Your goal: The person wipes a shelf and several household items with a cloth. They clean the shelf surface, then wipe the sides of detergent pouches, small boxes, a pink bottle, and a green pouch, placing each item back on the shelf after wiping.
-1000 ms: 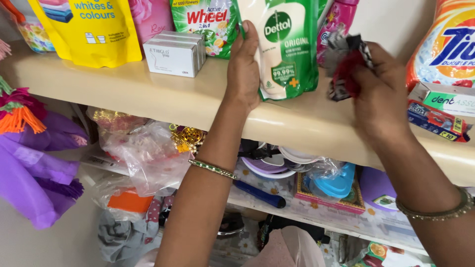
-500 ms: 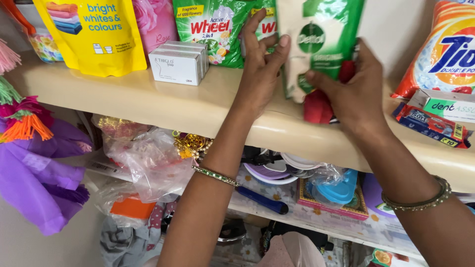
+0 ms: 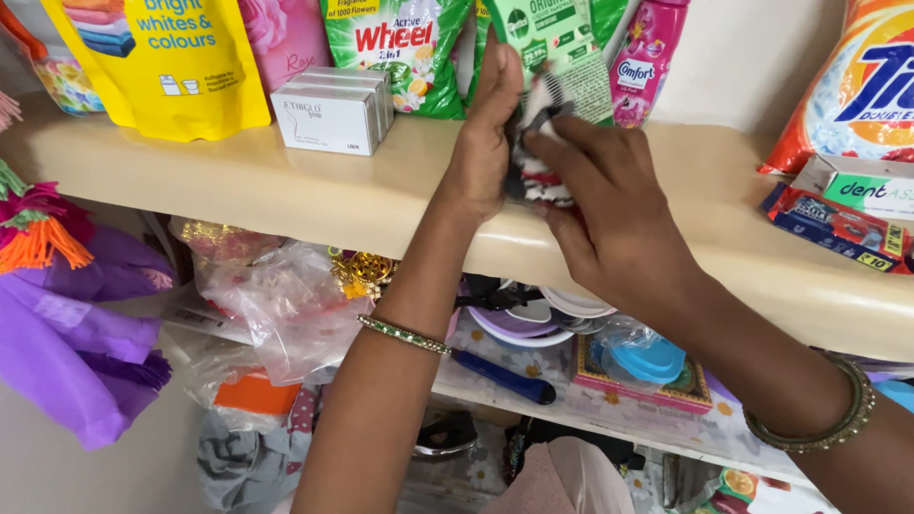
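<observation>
At the far left I see purple cloth (image 3: 67, 352) hanging below the shelf (image 3: 286, 190), with an orange tassel (image 3: 38, 238) above it. On the shelf stand a yellow pouch (image 3: 162, 62), a pink pouch (image 3: 286, 38), a stack of white boxes (image 3: 333, 114) and a green detergent bag (image 3: 400, 48). Under the shelf lies a clear plastic bag (image 3: 276, 305). My left hand (image 3: 481, 152) stands edge-up on the shelf, fingers straight and open, its palle pressed against the side of a red-and-white cloth (image 3: 538, 181); a green bangle (image 3: 405, 335) sits on that wrist. My right hand (image 3: 609, 219) has its grip closed on the cloth, fingers pinching it from the right. The cloth sits on the shelf between both hands, just in front of a green refill pouch (image 3: 562, 48) and a pink bottle (image 3: 647, 57). Below I see plates (image 3: 533, 319) and a blue lid (image 3: 643, 357). At the right lie an orange detergent bag (image 3: 857, 86) and toothpaste boxes (image 3: 838, 205).
</observation>
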